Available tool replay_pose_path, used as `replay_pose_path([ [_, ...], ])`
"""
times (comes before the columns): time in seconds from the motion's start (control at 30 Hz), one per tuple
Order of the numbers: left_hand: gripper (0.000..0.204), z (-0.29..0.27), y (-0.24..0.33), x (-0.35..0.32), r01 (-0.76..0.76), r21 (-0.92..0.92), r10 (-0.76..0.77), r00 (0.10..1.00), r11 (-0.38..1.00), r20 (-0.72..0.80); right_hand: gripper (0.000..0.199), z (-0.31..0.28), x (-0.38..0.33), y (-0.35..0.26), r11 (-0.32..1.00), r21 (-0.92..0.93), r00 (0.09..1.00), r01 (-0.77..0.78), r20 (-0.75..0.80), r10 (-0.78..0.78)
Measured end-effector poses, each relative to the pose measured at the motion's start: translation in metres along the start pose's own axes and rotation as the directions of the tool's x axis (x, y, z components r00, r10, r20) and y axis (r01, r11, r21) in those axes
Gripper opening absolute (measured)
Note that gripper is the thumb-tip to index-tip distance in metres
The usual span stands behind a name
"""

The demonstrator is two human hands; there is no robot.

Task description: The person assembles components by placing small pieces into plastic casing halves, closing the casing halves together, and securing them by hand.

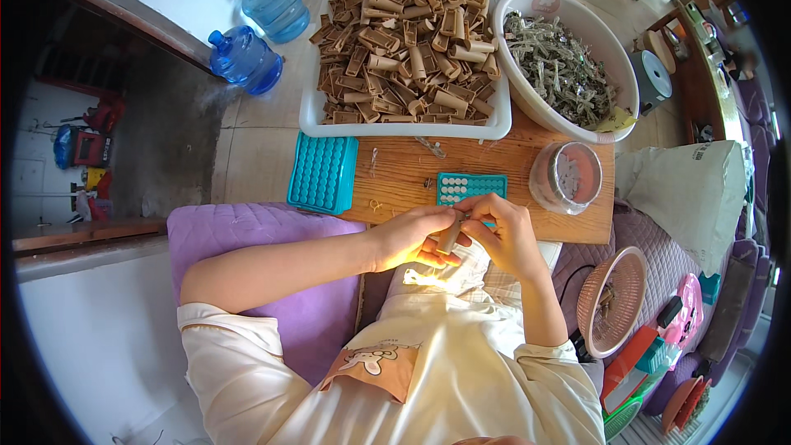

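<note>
Close in front of my body, at the table's near edge, my left hand (420, 235) is closed around a tan plastic casing (449, 237). My right hand (498, 231) meets it there, its thumb and fingers pinched at the casing's upper end; whatever small piece they grip is hidden. Just beyond my hands lies a small teal tray (474, 184) with white round pieces in part of its slots. A tall white bin (329, 119) heaped with the same kind of tan casings (408, 49) stands farther off on the wooden table (395, 173).
A stack of teal trays (321, 173) stands left. A round tub (614, 41) of clear, metallic-looking parts (560, 66) and a jar (540, 177) of white pieces are right. Blue water bottles (245, 62) stand on the floor; a pink basket (614, 280) sits by my right elbow.
</note>
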State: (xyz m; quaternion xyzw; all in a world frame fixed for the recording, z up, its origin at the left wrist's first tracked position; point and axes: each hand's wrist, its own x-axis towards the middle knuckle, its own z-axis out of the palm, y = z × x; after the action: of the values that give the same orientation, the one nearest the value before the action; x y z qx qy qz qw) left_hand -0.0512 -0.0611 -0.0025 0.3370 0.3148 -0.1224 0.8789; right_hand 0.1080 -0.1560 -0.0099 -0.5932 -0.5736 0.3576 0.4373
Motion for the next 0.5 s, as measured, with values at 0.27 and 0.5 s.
replay_pose_path([
  [0.27, 0.041, -0.003, -0.001, -0.001, 0.022, 0.003, -0.022, 1.0, 1.0, -0.014, 0.013, 0.0, 0.003, 0.0, 0.993, 0.095, 0.997, -0.068, 0.044, 0.064],
  [0.5, 0.035, 0.0, -0.006, 0.001, -0.034, -0.088, 0.027, 0.997, 0.996, -0.074, 0.013, 0.004, 0.004, 0.0, 0.999, 0.016, 0.998, -0.041, 0.04, 0.041],
])
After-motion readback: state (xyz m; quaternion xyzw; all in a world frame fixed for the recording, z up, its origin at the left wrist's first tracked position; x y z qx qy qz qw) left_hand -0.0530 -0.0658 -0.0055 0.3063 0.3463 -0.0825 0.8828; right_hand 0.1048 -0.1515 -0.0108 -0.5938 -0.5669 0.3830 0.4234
